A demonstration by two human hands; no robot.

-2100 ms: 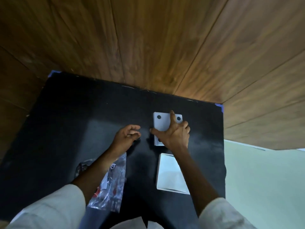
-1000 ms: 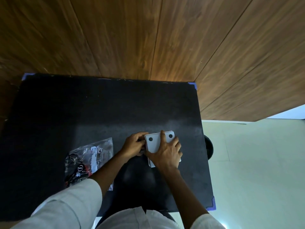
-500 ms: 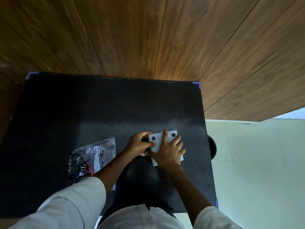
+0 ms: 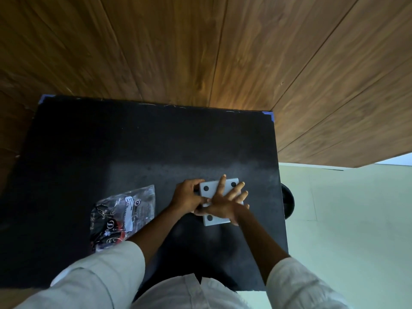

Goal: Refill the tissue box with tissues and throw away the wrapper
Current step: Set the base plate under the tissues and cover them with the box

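Wood panelling backs our black tabletop (image 4: 156, 152). Right hand (image 4: 225, 202) presses flat, fingers spread, on the white square tissue box (image 4: 217, 220), underside up; left hand (image 4: 188, 196) pinches its nine-o'clock edge. Closing the base, we judge; next, that crumpled clear printed wrapper (image 4: 121, 216) at nine o'clock needs binning.

A plain indoor room, home or office; which one cannot be told.

A black tabletop (image 4: 156, 141) with blue-taped corners stands against a wall of wide wood-grain panels (image 4: 200, 45). To its right lies a pale, smooth tiled floor (image 4: 345, 219). A round dark object (image 4: 288, 202) sits on the floor just beside the tabletop's edge.
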